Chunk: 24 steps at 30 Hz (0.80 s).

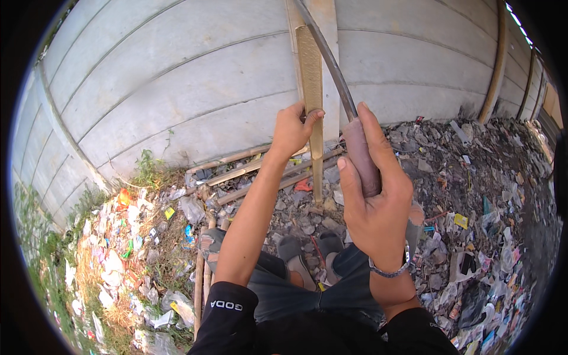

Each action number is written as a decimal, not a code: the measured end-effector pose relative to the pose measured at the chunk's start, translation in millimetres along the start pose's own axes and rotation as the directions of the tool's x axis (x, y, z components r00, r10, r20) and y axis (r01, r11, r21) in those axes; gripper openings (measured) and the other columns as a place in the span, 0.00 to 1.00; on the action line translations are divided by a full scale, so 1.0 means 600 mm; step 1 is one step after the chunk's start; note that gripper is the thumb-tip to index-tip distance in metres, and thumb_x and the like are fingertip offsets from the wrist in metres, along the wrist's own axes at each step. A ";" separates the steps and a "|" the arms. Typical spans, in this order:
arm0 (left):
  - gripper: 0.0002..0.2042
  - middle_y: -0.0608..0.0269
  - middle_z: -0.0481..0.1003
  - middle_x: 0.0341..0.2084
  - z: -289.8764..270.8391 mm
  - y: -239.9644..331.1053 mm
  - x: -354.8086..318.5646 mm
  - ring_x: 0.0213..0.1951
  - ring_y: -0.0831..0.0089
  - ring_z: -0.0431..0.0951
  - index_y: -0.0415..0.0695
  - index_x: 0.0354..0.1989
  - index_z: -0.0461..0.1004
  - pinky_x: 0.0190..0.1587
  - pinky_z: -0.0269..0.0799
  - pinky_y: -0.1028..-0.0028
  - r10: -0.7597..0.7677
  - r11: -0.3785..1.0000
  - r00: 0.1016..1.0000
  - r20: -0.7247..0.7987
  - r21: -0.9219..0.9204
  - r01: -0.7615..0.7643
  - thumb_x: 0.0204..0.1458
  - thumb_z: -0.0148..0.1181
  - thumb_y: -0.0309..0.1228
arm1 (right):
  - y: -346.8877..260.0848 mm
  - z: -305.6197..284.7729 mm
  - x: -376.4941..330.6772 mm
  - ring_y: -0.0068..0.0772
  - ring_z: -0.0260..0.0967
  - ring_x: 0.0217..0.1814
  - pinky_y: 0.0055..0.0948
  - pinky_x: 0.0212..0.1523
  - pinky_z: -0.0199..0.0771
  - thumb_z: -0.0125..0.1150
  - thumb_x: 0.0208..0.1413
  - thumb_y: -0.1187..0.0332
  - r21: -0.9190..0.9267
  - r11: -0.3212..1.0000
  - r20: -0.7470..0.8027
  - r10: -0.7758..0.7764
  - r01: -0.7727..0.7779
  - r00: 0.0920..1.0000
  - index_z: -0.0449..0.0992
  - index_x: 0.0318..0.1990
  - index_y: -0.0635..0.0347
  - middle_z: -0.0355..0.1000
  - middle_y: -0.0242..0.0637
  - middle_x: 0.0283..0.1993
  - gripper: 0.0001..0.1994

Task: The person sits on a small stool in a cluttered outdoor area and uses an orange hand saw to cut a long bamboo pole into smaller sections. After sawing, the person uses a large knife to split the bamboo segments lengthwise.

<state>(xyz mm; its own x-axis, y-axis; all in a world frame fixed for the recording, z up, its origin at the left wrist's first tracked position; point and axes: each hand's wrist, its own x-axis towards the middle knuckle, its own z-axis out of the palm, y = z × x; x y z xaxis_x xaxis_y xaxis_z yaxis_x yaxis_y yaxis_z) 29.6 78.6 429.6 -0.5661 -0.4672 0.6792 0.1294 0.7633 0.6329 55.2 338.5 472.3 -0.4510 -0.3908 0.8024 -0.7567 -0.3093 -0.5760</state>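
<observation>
By the wall (225,77)'s bottom edge, my head view shows a slat (311,77) upright above the ground (438,171). My left hand (291,131) grips it; my right hand (381,204) holds a knife (347,97). The slat should be light, stiff, maybe splintery: I'd pinch its edges.

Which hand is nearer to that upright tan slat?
The left. The left hand grips the slat partway along it; the right hand is apart from it, off to its right, holding a tool's brownish handle.
</observation>
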 end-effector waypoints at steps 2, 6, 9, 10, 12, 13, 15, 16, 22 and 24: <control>0.14 0.46 0.83 0.27 -0.002 0.003 -0.001 0.28 0.61 0.84 0.34 0.40 0.82 0.34 0.77 0.65 -0.016 0.999 1.000 0.012 0.037 0.016 0.60 0.69 0.37 | 0.002 0.001 0.000 0.39 0.76 0.59 0.33 0.57 0.73 0.60 0.61 0.79 -0.028 0.999 -0.010 -0.025 0.025 1.000 0.67 0.71 0.68 0.74 0.55 0.62 0.29; 0.14 0.46 0.83 0.27 -0.002 0.011 0.001 0.29 0.61 0.85 0.34 0.41 0.82 0.35 0.77 0.65 -0.011 0.996 1.000 0.023 0.092 0.009 0.60 0.69 0.37 | 0.019 0.006 0.005 0.44 0.83 0.43 0.36 0.42 0.79 0.60 0.59 0.80 -0.094 0.983 -0.069 -0.166 0.159 0.984 0.68 0.71 0.67 0.80 0.59 0.47 0.30; 0.14 0.46 0.83 0.27 0.005 0.002 0.005 0.29 0.59 0.85 0.35 0.40 0.81 0.34 0.77 0.64 0.027 1.000 1.000 -0.007 -0.005 -0.027 0.59 0.69 0.37 | 0.024 0.008 0.008 0.46 0.83 0.44 0.36 0.43 0.79 0.60 0.59 0.80 -0.089 0.976 -0.084 -0.208 0.200 0.975 0.68 0.71 0.67 0.80 0.59 0.47 0.30; 0.15 0.46 0.83 0.27 0.005 0.004 0.005 0.29 0.58 0.85 0.35 0.40 0.81 0.34 0.77 0.64 0.006 1.000 1.000 0.005 0.023 -0.006 0.59 0.69 0.37 | 0.025 0.008 0.009 0.47 0.83 0.44 0.36 0.43 0.79 0.60 0.59 0.80 -0.083 0.977 -0.081 -0.202 0.195 0.976 0.67 0.71 0.66 0.79 0.59 0.47 0.30; 0.15 0.47 0.83 0.27 0.001 0.010 0.008 0.29 0.58 0.84 0.35 0.40 0.82 0.34 0.76 0.64 -0.028 0.996 0.999 0.021 0.083 0.027 0.59 0.68 0.38 | 0.027 0.010 0.009 0.48 0.82 0.43 0.36 0.43 0.79 0.60 0.60 0.80 -0.062 0.982 -0.072 -0.181 0.177 0.981 0.66 0.72 0.66 0.79 0.58 0.46 0.31; 0.15 0.46 0.83 0.28 0.001 0.009 0.007 0.29 0.58 0.84 0.35 0.41 0.82 0.34 0.76 0.63 -0.050 0.996 0.998 0.030 0.069 0.048 0.60 0.68 0.38 | 0.023 0.009 0.009 0.45 0.81 0.46 0.35 0.45 0.78 0.59 0.61 0.79 -0.059 0.991 -0.041 -0.126 0.124 0.991 0.65 0.73 0.66 0.79 0.59 0.48 0.30; 0.15 0.46 0.83 0.28 0.004 0.003 0.002 0.29 0.57 0.84 0.36 0.41 0.82 0.35 0.76 0.63 -0.073 0.997 0.997 0.038 0.041 0.071 0.60 0.68 0.39 | 0.002 -0.001 0.003 0.35 0.76 0.54 0.31 0.51 0.76 0.58 0.64 0.77 -0.079 0.996 0.044 0.033 -0.029 0.999 0.64 0.73 0.66 0.77 0.61 0.54 0.30; 0.15 0.47 0.83 0.28 0.007 -0.002 0.004 0.30 0.57 0.84 0.36 0.41 0.82 0.35 0.76 0.63 -0.049 0.999 0.998 0.031 0.019 0.049 0.60 0.68 0.39 | -0.014 -0.009 0.003 0.28 0.73 0.60 0.29 0.56 0.75 0.57 0.65 0.76 -0.104 0.989 0.087 0.117 -0.108 0.989 0.63 0.74 0.67 0.76 0.63 0.58 0.29; 0.14 0.47 0.83 0.29 0.007 -0.011 0.000 0.31 0.56 0.85 0.37 0.42 0.82 0.37 0.77 0.62 -0.011 1.000 1.000 0.011 0.020 0.011 0.60 0.68 0.38 | -0.030 -0.012 0.003 0.53 0.81 0.53 0.37 0.53 0.77 0.57 0.67 0.73 -0.143 0.990 0.066 0.008 0.001 0.998 0.60 0.75 0.65 0.77 0.64 0.53 0.30; 0.14 0.48 0.83 0.29 0.003 -0.010 -0.004 0.31 0.56 0.85 0.37 0.43 0.82 0.37 0.77 0.63 0.006 1.000 1.000 0.019 0.009 -0.006 0.60 0.68 0.38 | -0.031 -0.011 -0.001 0.53 0.81 0.53 0.37 0.53 0.77 0.57 0.66 0.74 -0.122 0.992 0.074 0.044 -0.034 0.996 0.60 0.75 0.65 0.77 0.65 0.53 0.30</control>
<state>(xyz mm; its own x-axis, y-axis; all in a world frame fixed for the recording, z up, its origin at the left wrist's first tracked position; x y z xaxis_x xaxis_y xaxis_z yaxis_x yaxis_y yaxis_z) 28.5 75.8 423.2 -0.5804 -0.4540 0.6760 0.1259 0.7701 0.6254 66.4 350.3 483.4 -0.4473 -0.4671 0.7627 -0.7928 -0.1877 -0.5799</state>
